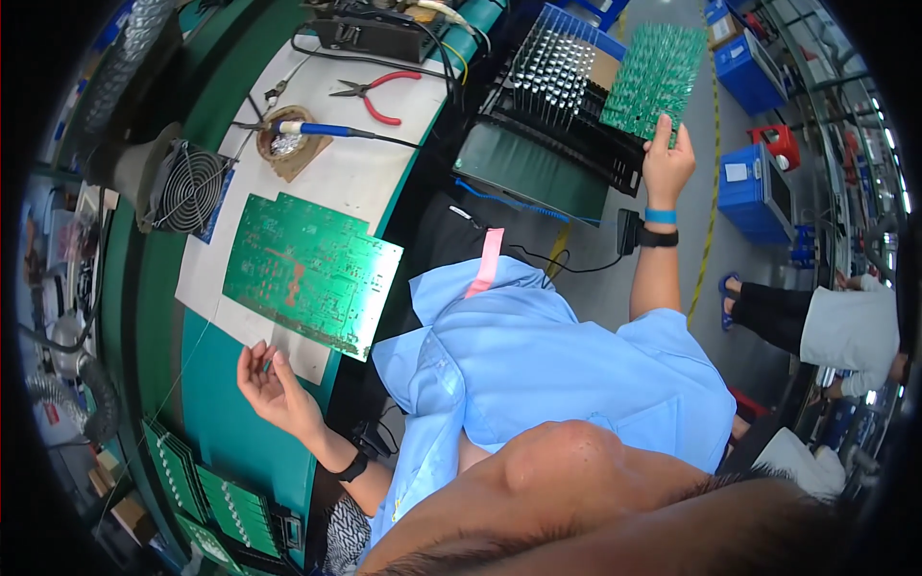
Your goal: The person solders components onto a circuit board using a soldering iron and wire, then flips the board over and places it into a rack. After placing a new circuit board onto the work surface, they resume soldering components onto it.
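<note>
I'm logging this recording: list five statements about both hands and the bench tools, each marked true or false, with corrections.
1. The right hand holds a component-filled green circuit board. True.
2. The left hand grips the red-handled pliers. False: that hand looks empty, and the pliers lie on the white sheet.
3. The blue-handled soldering iron lies across the round brown dish. True.
4. Only the right wrist wears a black wristband. False: the left wrist wears a black band too.
5. In the picture, the fan is right of the pliers. False: it is to their left.
</note>
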The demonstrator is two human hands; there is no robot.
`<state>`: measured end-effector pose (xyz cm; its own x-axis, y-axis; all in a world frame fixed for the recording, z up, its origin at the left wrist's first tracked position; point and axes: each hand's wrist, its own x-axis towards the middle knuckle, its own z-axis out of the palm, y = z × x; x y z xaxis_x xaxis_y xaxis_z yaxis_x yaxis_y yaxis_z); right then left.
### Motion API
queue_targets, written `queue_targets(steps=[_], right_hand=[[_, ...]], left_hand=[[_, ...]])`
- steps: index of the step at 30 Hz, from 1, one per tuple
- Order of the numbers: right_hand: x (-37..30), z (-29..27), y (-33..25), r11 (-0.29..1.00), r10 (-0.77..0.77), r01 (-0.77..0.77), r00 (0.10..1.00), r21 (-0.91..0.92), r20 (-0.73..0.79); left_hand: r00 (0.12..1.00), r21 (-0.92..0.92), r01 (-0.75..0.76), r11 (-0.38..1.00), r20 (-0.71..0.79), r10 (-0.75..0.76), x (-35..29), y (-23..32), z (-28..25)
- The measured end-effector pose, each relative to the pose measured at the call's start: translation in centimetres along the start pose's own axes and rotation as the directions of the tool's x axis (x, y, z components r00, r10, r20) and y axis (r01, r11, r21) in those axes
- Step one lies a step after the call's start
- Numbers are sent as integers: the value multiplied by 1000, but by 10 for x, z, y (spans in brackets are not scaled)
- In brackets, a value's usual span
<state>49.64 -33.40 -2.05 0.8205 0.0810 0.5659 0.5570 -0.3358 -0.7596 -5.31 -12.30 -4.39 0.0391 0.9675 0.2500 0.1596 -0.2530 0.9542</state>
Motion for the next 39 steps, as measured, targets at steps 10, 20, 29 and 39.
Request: queue_targets(steps=[10, 20, 29, 39], right_hand=[[23, 53, 137, 911, 76, -12, 987, -411, 141], [29, 81, 163, 862, -8, 90, 987, -499, 163], [18, 102, 110, 933, 136, -30, 951, -358, 276], [8, 93, 101, 965, -29, 81, 978, -251, 205]], left_hand=[[985, 99, 12, 995, -174, 5, -9, -14, 0], [984, 111, 28, 993, -175, -8, -6, -13, 2], [982, 95, 41, 995, -185, -23, -12, -11, 2], [987, 143, 23, 990, -159, 0, -9, -8, 1]])
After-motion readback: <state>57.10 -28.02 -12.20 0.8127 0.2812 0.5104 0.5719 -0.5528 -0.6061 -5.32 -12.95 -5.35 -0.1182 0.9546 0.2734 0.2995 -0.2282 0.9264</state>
